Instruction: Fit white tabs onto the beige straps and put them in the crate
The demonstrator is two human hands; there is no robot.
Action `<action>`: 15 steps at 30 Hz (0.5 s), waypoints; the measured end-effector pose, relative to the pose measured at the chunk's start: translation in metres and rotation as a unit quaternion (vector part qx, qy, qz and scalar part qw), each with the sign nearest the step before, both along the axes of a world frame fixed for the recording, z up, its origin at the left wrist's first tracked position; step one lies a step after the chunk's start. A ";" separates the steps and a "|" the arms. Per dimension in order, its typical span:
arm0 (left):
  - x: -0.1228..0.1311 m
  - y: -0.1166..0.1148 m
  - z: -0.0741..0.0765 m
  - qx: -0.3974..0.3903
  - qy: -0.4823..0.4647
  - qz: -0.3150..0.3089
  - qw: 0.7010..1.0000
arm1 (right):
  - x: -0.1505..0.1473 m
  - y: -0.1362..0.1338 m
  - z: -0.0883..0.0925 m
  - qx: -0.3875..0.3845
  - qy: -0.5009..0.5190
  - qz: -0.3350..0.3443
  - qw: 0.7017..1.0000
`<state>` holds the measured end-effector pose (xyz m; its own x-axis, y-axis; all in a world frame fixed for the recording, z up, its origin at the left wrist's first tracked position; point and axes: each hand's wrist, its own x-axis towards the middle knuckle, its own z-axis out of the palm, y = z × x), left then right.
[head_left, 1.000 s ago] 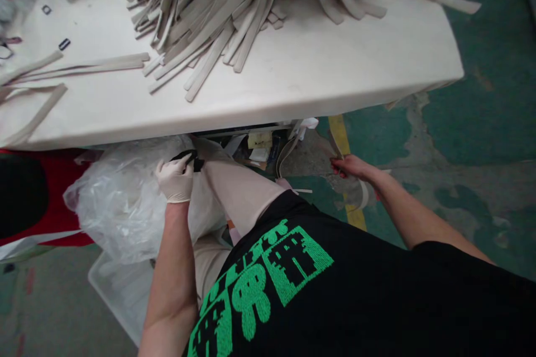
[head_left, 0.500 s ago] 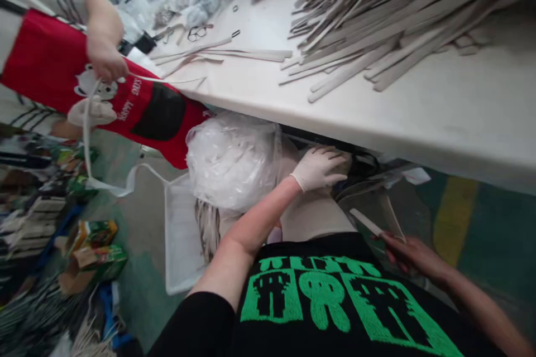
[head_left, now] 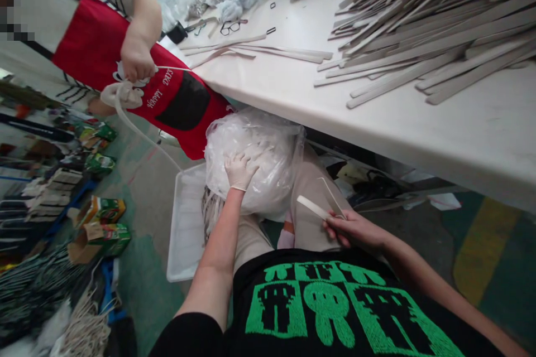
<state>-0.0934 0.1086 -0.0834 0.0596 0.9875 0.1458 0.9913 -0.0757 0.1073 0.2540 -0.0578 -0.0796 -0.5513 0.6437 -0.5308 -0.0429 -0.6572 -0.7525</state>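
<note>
My left hand (head_left: 242, 172), in a thin white glove, lies with fingers spread on a clear plastic bag (head_left: 276, 178) full of white material. The bag rests by my knees, below the table edge. Bare-skinned, my right hand (head_left: 345, 227) is closed on a flat pale strap (head_left: 312, 207) in front of my shirt. One end of the strap points up and left, and a thin length bends up above the fingers. What exactly fills the bag cannot be made out through the plastic.
A white table (head_left: 293, 86) carries a heap of grey-beige straps (head_left: 419, 39), metal buckles and bags. At left, a co-worker in a red apron (head_left: 138, 78) holds a long white strip. A white bin (head_left: 178, 234) stands on the floor near boxes (head_left: 103, 234).
My left hand has gone from my thigh near the table edge leftward onto the plastic bag. My right hand, still holding the strap, has come inward over my lap. The view has shifted.
</note>
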 end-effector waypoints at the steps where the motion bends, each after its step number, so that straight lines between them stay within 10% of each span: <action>1: 0.000 -0.001 -0.004 -0.014 0.002 0.002 1.000 | -0.004 0.003 -0.002 -0.005 -0.007 -0.007 1.000; 8: -0.001 0.001 -0.015 -0.037 -0.051 0.057 0.996 | 0.000 0.009 -0.006 -0.010 -0.052 -0.017 0.998; 15: -0.011 -0.016 0.027 0.105 -0.145 0.047 0.983 | -0.002 0.008 -0.007 -0.005 -0.055 -0.019 0.998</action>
<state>-0.1043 0.0923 -0.0568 -0.1052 0.9330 0.3441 0.9253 -0.0349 0.3776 0.2524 -0.0494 -0.0870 -0.4650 0.6575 -0.5928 0.0152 -0.6636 -0.7479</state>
